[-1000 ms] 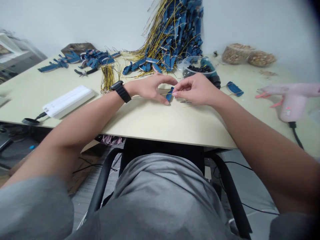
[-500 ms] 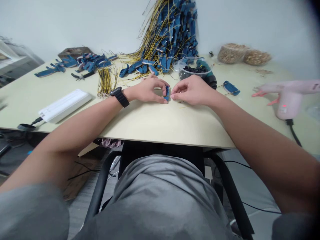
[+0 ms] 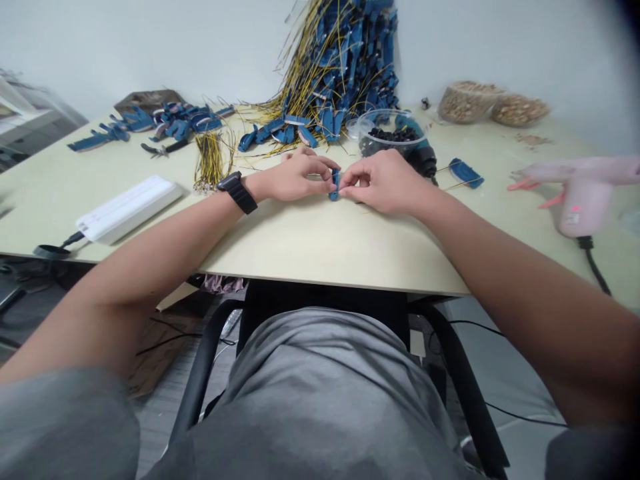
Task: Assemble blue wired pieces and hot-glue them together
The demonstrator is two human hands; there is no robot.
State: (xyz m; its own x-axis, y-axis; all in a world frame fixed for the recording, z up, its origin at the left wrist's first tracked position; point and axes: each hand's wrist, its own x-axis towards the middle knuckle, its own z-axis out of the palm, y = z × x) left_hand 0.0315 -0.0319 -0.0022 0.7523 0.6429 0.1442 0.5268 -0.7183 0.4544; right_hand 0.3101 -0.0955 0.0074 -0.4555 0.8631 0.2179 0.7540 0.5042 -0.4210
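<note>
My left hand and my right hand meet over the pale table, both pinching one small blue piece held upright between the fingertips. A thin yellow wire runs from it under my left fingers. A black watch is on my left wrist. Behind the hands rises a tall heap of blue pieces on yellow wires. A clear tub of dark beads stands just beyond my right hand.
A pink glue gun lies at the right with its cord over the edge. A white power strip lies at the left. A bundle of yellow wires, loose blue pieces, a single blue piece and bags of brown material lie further back.
The blue piece has been turned from slanted to upright between my fingertips, and both hands have drawn closer together around it. The view has shifted slightly.
</note>
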